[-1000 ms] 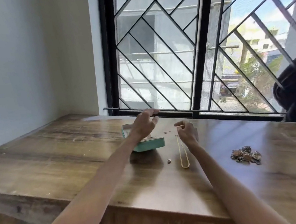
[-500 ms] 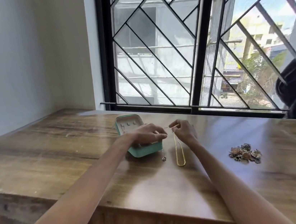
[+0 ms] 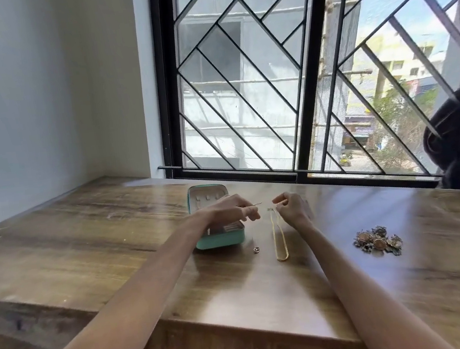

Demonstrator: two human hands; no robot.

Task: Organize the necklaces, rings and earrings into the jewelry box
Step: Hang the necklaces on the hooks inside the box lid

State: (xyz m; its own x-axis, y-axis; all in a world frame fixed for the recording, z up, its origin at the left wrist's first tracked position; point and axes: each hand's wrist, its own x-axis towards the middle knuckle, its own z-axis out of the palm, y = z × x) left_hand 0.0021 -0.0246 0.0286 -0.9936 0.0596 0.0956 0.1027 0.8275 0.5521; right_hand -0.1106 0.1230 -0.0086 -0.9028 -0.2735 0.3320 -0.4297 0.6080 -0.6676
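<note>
Fingers of the left hand point(image 3: 232, 210) pinch a thin chain point(image 3: 257, 204) (right hand point(image 3: 291, 208) curled), gold necklace point(image 3: 278, 236) lying lengthwise away.

One camera only, worn on the person's head, looking forward and a bit down, wooden table point(image 3: 85, 237) near and low, both arms reaching away from it, barred window point(image 3: 283, 79) far ahead, white wall point(image 3: 23, 99) at left, wide view with bent edges

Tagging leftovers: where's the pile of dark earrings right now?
In the head view the earring pile lies on the wooden table, to the right of the right forearm, well right of the gold necklace, untouched by either hand.
</note>
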